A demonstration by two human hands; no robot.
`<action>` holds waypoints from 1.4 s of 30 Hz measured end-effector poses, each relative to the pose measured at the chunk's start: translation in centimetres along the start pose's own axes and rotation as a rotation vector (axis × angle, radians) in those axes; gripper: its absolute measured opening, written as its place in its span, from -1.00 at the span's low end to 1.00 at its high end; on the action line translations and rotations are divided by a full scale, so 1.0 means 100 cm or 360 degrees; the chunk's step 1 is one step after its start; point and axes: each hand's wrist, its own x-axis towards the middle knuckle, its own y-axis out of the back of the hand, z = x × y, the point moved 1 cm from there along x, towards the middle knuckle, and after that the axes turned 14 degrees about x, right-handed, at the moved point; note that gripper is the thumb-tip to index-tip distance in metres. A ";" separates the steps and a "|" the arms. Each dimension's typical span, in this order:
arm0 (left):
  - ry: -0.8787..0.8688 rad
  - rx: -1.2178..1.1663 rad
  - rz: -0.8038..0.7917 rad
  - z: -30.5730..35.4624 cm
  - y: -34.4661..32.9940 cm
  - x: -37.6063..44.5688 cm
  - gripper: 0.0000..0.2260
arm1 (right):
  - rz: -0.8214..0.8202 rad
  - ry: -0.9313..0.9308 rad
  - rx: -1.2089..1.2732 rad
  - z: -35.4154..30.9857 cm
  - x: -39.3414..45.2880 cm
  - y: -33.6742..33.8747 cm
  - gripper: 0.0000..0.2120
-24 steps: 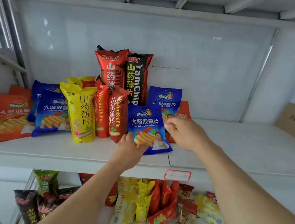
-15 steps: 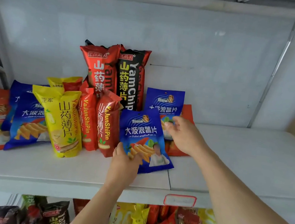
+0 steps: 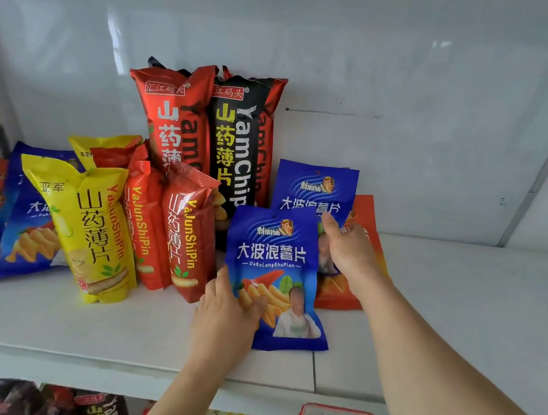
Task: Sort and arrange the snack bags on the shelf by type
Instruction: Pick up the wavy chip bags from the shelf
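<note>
Two glossy blue foil crisp bags, light, crinkly and crushable, lean on the white shelf (image 3: 112, 332): my left hand (image 3: 222, 318) pinches the front bag (image 3: 275, 269) at its lower edge, my right hand (image 3: 347, 247) pinches the rear bag (image 3: 312, 191) by its side seam.

Bright, even daylight; soft glare streaks on the white back panel (image 3: 352, 61); wide-angle bending at edges; slight overall softness.

The snack bags (image 3: 278, 276) are glossy plastic film that catches the light. The shelf (image 3: 442, 314) looks smooth, matt and white-painted, and the back panel (image 3: 386, 66) shows a faint sheen.
</note>
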 end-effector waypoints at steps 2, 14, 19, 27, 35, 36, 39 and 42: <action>0.0019 -0.0032 -0.0006 0.000 0.000 0.002 -0.34 | -0.0082 0.0004 0.0054 -0.004 0.004 0.000 -0.58; 0.0044 -0.0171 0.0007 0.008 -0.012 0.014 -0.39 | -0.0593 0.0066 0.0209 0.009 0.013 0.004 -0.85; 0.0038 -0.0230 -0.0002 0.014 -0.014 0.017 -0.34 | -0.0687 -0.0021 0.0138 0.010 0.018 0.008 -0.80; 0.0069 -0.0442 0.0028 0.029 -0.017 0.022 -0.45 | -0.0454 0.0049 0.0186 0.021 0.027 0.031 -0.81; -0.0024 -0.0147 0.0075 0.046 -0.022 0.045 -0.51 | 0.0014 -0.0020 0.0462 0.030 0.034 0.096 -0.83; -0.0042 -0.0104 0.0068 0.048 -0.026 0.050 -0.49 | 0.0057 0.0012 0.0447 0.031 0.034 0.106 -0.82; -0.0070 -0.0026 -0.0015 0.060 -0.033 0.061 -0.47 | 0.0120 -0.0011 0.0380 0.040 0.033 0.130 -0.84; -0.0090 0.0051 -0.0164 0.075 -0.041 0.068 -0.34 | 0.0123 -0.0129 0.0367 0.052 0.028 0.141 -0.88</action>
